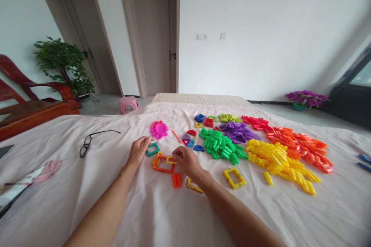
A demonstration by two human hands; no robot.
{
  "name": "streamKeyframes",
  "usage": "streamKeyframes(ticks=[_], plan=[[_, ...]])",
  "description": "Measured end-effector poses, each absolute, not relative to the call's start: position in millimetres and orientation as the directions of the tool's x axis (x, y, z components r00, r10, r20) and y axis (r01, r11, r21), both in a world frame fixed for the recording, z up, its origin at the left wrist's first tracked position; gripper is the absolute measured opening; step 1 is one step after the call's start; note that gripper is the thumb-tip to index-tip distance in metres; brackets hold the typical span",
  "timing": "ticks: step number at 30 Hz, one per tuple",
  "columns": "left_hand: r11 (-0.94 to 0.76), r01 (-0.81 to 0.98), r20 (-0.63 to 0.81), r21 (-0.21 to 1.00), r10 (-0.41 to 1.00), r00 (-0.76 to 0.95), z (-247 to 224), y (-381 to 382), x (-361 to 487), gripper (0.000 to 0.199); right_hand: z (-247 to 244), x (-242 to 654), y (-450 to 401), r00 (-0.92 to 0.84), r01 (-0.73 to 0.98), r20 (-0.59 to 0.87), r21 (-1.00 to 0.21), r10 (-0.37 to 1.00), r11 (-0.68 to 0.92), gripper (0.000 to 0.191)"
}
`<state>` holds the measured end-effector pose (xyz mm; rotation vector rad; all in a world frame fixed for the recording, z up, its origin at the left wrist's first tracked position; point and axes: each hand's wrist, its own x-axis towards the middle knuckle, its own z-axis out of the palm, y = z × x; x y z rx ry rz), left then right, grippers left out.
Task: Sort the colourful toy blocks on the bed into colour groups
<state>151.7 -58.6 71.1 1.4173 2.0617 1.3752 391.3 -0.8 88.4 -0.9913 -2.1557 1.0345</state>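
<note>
My left hand (139, 149) is closed, its fingertips pinched together just above a teal square frame (158, 148); whatever they hold is too small to make out. My right hand (188, 161) is closed too, with thumb and fingers at the end of a small yellow frame (169, 157). That piece overlaps a larger orange square frame (164, 170), and another yellow frame (155, 158) lies partly under the orange one. Two orange-red sticks (176, 180) lie nearer to me. Beside my right wrist is a yellow rectangular frame (193, 188), partly covered by the arm.
Piles of green (222, 144), purple (239, 132), yellow (275, 158) and orange (301, 144) plastic sticks spread over the right side. A yellow square frame (234, 186) lies before them. Beyond my hands is a pink paw-shaped tray (159, 129). Glasses (84, 146) lie left on the cloth (95, 185).
</note>
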Motion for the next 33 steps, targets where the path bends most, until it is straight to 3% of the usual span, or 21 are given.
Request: streamKeyframes(ticks=[4, 7, 11, 14, 19, 24, 28, 30, 33], plan=[[0.101, 0.68, 0.183, 0.726, 0.925, -0.333, 80, -58, 164, 0.029, 80, 388, 7, -0.491, 0.031, 0.044, -0.997, 0.87, 0.068, 0.019], [0.171, 0.78, 0.118, 0.602, 0.947, -0.299, 90, -59, 171, 0.015, 81, 389, 10, -0.484, -0.17, -0.044, -0.975, 0.874, -0.143, 0.029], [0.226, 0.867, 0.066, 0.445, 0.957, -0.283, 103, -66, 186, 0.019, 87, 393, 14, -0.515, -0.306, -0.189, -0.87, 0.836, -0.385, 0.032], [0.204, 0.904, 0.025, 0.375, 0.973, -0.23, 108, -71, 199, 0.019, 89, 397, 19, -0.547, -0.364, -0.238, -0.796, 0.802, -0.484, 0.027], [0.162, 0.921, -0.027, 0.354, 0.986, -0.164, 110, -75, 208, 0.023, 92, 400, 22, -0.578, -0.382, -0.225, -0.775, 0.785, -0.504, 0.012], [0.177, 0.902, -0.037, 0.394, 0.984, -0.177, 110, -72, 206, 0.025, 93, 400, 21, -0.664, -0.381, -0.234, -0.711, 0.71, -0.591, 0.014], [0.22, 0.843, -0.084, 0.491, 0.975, -0.205, 114, -67, 203, 0.03, 91, 399, 23, -0.643, -0.405, -0.247, -0.693, 0.725, -0.596, 0.013], [0.238, 0.715, -0.137, 0.657, 0.971, -0.198, 118, -66, 200, 0.036, 89, 400, 23, -0.632, -0.386, -0.247, -0.722, 0.735, -0.574, 0.007], [0.229, 0.276, -0.2, 0.934, 0.971, -0.128, 123, -66, 195, 0.042, 88, 402, 22, -0.648, -0.319, -0.25, -0.768, 0.719, -0.555, 0.016]])
